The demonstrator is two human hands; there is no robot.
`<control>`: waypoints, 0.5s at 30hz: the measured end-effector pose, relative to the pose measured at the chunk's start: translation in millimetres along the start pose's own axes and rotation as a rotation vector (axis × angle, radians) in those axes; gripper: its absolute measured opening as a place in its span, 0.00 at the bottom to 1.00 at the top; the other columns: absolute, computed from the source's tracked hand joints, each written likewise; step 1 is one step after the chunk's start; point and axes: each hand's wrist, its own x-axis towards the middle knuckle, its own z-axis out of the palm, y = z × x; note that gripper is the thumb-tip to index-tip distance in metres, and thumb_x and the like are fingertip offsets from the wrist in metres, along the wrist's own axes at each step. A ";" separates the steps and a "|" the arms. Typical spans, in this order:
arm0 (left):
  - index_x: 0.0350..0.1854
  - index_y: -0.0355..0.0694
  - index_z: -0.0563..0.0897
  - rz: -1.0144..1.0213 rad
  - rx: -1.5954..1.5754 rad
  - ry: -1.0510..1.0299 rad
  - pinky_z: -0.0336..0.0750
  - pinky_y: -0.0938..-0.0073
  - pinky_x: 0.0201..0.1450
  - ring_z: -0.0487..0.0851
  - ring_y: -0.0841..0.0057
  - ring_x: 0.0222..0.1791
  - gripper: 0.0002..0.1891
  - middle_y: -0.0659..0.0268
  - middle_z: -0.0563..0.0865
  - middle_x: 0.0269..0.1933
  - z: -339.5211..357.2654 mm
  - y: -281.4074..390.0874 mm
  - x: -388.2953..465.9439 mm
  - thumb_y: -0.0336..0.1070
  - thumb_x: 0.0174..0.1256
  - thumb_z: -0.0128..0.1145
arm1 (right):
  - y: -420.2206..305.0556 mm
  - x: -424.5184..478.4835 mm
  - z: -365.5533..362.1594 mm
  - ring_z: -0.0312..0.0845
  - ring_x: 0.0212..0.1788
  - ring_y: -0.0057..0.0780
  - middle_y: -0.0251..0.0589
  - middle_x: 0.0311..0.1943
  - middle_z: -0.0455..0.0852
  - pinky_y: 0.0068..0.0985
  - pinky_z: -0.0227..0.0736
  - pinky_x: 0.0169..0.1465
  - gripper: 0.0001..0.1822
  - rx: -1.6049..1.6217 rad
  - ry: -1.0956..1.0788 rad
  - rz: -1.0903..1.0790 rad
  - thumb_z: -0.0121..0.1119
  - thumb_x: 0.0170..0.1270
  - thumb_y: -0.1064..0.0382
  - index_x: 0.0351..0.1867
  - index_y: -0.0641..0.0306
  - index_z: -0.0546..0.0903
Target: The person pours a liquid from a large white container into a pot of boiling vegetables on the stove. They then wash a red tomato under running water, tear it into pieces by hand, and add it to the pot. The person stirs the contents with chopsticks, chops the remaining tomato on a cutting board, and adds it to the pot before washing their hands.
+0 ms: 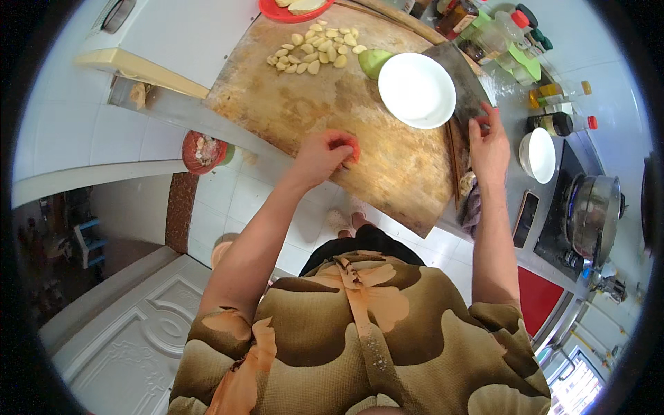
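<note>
My left hand (324, 155) is over the near left part of a worn wooden cutting board (311, 104), its fingers curled on a small red thing (355, 147) whose kind I cannot tell. My right hand (488, 148) is at the board's right side, thumb and fingers apart, beside a wide dark metal blade (465, 85); whether it touches the blade is unclear. A white bowl (417, 91) stands between the hands, farther back, partly over the blade. Left of the bowl lies a green piece of vegetable or fruit (374, 63). Peeled garlic cloves (316, 46) are spread at the back.
A red plate (295, 14) with pale pieces is at the back edge. Chopsticks (454, 161) lie along the right edge. Bottles (506, 31), a second white bowl (538, 155), a phone (526, 218) and a pot on a stove (594, 215) stand right. A red waste bin (192, 155) is below left.
</note>
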 end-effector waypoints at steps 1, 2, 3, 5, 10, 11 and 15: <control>0.43 0.35 0.81 0.026 0.096 -0.009 0.75 0.80 0.34 0.82 0.80 0.32 0.10 0.66 0.85 0.33 1.2 -1.5 5.8 0.29 0.59 0.55 | 12.5 -1.4 0.8 0.80 0.40 0.47 0.53 0.39 0.83 0.34 0.76 0.47 0.24 -0.163 0.015 -0.082 0.61 0.58 0.60 0.56 0.62 0.74; 0.43 0.35 0.81 0.053 0.190 -0.017 0.75 0.79 0.34 0.82 0.78 0.31 0.11 0.66 0.85 0.34 2.5 -5.2 10.3 0.29 0.58 0.56 | 28.0 -4.7 7.0 0.79 0.42 0.48 0.53 0.41 0.82 0.36 0.75 0.48 0.26 -0.327 0.027 -0.166 0.62 0.56 0.61 0.57 0.61 0.73; 0.43 0.36 0.81 0.074 0.289 -0.027 0.75 0.78 0.35 0.83 0.77 0.30 0.11 0.65 0.85 0.36 6.5 -0.1 9.3 0.29 0.57 0.57 | 37.5 -9.2 9.9 0.79 0.43 0.50 0.53 0.43 0.81 0.37 0.75 0.49 0.27 -0.485 0.033 -0.245 0.63 0.54 0.62 0.58 0.61 0.72; 0.45 0.37 0.82 0.296 0.518 0.139 0.77 0.77 0.37 0.83 0.75 0.32 0.13 0.62 0.84 0.42 14.9 12.3 3.7 0.30 0.57 0.59 | 50.7 -8.4 11.4 0.77 0.47 0.51 0.53 0.44 0.80 0.40 0.73 0.51 0.35 -0.416 -0.058 -0.199 0.65 0.49 0.64 0.63 0.59 0.67; 0.42 0.40 0.83 0.441 0.620 0.341 0.78 0.73 0.39 0.82 0.70 0.35 0.12 0.61 0.82 0.46 10.0 12.3 -2.9 0.31 0.53 0.64 | 49.2 2.4 10.5 0.79 0.42 0.50 0.53 0.41 0.81 0.39 0.75 0.46 0.41 -0.349 -0.155 -0.115 0.64 0.47 0.65 0.67 0.54 0.62; 0.41 0.40 0.83 0.445 0.613 0.332 0.78 0.72 0.39 0.82 0.69 0.35 0.11 0.61 0.82 0.45 11.4 11.4 -6.3 0.31 0.53 0.64 | 44.3 0.5 6.2 0.80 0.40 0.49 0.53 0.40 0.81 0.39 0.75 0.45 0.41 -0.295 -0.124 -0.108 0.64 0.47 0.66 0.67 0.53 0.62; 0.36 0.41 0.83 0.446 0.661 0.330 0.78 0.69 0.38 0.82 0.65 0.37 0.09 0.62 0.83 0.41 24.2 -1.2 -14.2 0.30 0.51 0.65 | 27.1 -10.1 -18.7 0.81 0.36 0.46 0.50 0.36 0.84 0.37 0.75 0.42 0.39 -0.176 -0.063 -0.019 0.61 0.45 0.68 0.65 0.50 0.66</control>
